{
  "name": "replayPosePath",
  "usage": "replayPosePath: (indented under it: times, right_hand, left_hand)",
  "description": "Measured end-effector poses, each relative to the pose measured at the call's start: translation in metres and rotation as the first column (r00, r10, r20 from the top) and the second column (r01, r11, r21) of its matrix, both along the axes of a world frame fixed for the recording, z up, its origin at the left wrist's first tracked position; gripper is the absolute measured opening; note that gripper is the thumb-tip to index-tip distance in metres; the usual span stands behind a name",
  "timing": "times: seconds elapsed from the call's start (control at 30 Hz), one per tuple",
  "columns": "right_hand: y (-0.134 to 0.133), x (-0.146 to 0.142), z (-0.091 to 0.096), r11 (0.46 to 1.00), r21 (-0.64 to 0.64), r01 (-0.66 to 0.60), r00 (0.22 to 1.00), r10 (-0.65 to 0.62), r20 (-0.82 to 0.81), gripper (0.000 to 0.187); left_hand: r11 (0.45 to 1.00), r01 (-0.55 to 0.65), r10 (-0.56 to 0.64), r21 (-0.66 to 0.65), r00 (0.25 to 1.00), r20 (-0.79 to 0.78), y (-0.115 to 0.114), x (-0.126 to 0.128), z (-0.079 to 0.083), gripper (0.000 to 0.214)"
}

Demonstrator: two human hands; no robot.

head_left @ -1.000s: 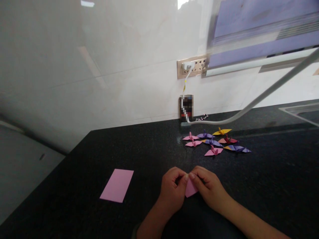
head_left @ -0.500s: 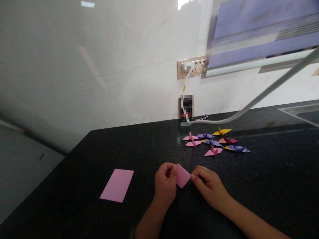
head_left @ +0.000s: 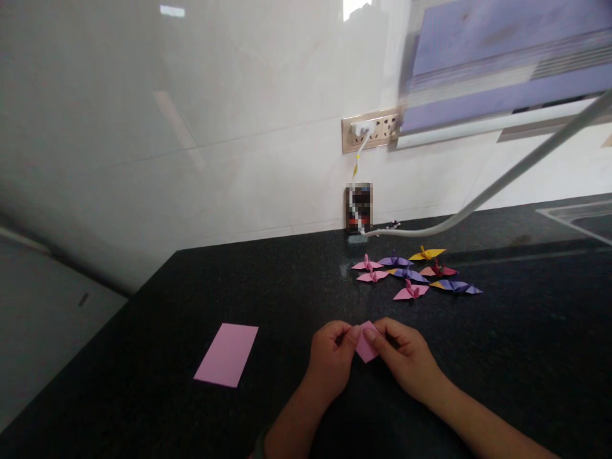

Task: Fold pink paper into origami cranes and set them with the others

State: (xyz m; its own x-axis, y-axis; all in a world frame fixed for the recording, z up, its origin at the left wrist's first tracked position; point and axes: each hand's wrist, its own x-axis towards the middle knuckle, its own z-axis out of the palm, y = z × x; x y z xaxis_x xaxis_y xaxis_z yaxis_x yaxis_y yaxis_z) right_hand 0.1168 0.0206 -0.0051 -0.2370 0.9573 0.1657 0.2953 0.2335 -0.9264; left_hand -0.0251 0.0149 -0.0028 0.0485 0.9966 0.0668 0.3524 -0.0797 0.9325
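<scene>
Pale, glossy wall (head_left: 248, 140) rises beyond the hands, meeting a dark speckled counter (head_left: 162, 331) that spreads beneath and around them. To the left of both hands, well apart from them, a flat pink sheet (head_left: 227, 355) lies on the counter. Straight beyond the hands, a small dark box (head_left: 364, 197), blurred out, stands against the wall below a socket plate (head_left: 386, 129); farther right, folded paper cranes (head_left: 412, 292) in pink, purple, yellow and red sit grouped, and past them a pale cable (head_left: 421, 233) sweeps up to the right, near a purple panel (head_left: 478, 44).

The left hand (head_left: 332, 357) is nearly closed, its thumb and forefinger pinching the left side of a small folded pink paper (head_left: 367, 347). This paper sits between the two hands. The right hand (head_left: 411, 360), fingers curled, grips its right side with the thumb laid on top.
</scene>
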Motion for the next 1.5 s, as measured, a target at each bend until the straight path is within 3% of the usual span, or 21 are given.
replayPosePath:
  times: [0.13,0.3,0.67,0.8,0.97,1.07,1.17,1.23,1.37,1.5]
  right_hand:
    - [0.0,0.001,0.0,1.0,-0.01,0.001,1.0,-0.001,-0.014,0.026]
    - [0.0,0.002,-0.003,1.0,-0.018,0.018,1.0,-0.018,0.001,0.026]
    - [0.002,0.004,-0.002,0.999,0.011,0.044,0.999,-0.044,0.024,0.023]
    - [0.003,0.003,-0.003,1.0,0.006,0.031,0.999,-0.031,0.041,0.027]
    - [0.004,0.004,-0.001,1.0,0.013,0.027,0.997,-0.028,0.071,0.027]
    - [0.005,0.006,0.0,1.0,0.009,0.028,0.998,-0.029,0.052,0.029]
    - [0.007,0.009,-0.001,0.997,-0.077,-0.005,0.998,0.0,-0.067,0.032]
    - [0.008,0.011,-0.003,0.979,-0.182,-0.093,0.974,0.051,-0.22,0.033]
    - [0.008,0.01,-0.009,0.881,-0.348,-0.321,0.875,0.134,-0.466,0.028]
    - [0.005,0.007,-0.012,0.812,-0.401,-0.424,0.814,0.147,-0.562,0.024]
  left_hand:
    - [0.999,-0.019,0.02,0.051,0.999,-0.027,0.0,-0.003,0.0,0.026]
    - [1.0,-0.024,0.024,-0.004,1.0,-0.001,0.001,-0.004,-0.003,0.026]
    - [0.993,0.1,-0.097,0.064,0.994,-0.053,-0.004,0.001,0.004,0.024]
    - [0.996,0.043,-0.041,0.076,0.999,-0.031,-0.002,-0.002,0.003,0.025]
    - [0.994,-0.103,0.1,0.027,0.989,0.112,0.002,-0.009,0.003,0.025]
    - [0.994,-0.105,0.105,-0.011,0.977,0.185,0.004,-0.01,0.005,0.025]
    - [0.996,-0.072,0.085,-0.052,0.943,0.321,0.004,-0.008,0.005,0.029]
    - [0.993,-0.042,0.089,-0.109,0.875,0.476,0.004,-0.007,0.006,0.028]
    - [0.96,0.146,0.07,-0.241,0.705,0.706,0.004,-0.006,0.006,0.028]
    - [0.934,0.267,-0.023,-0.236,0.706,0.708,0.001,-0.005,0.007,0.027]
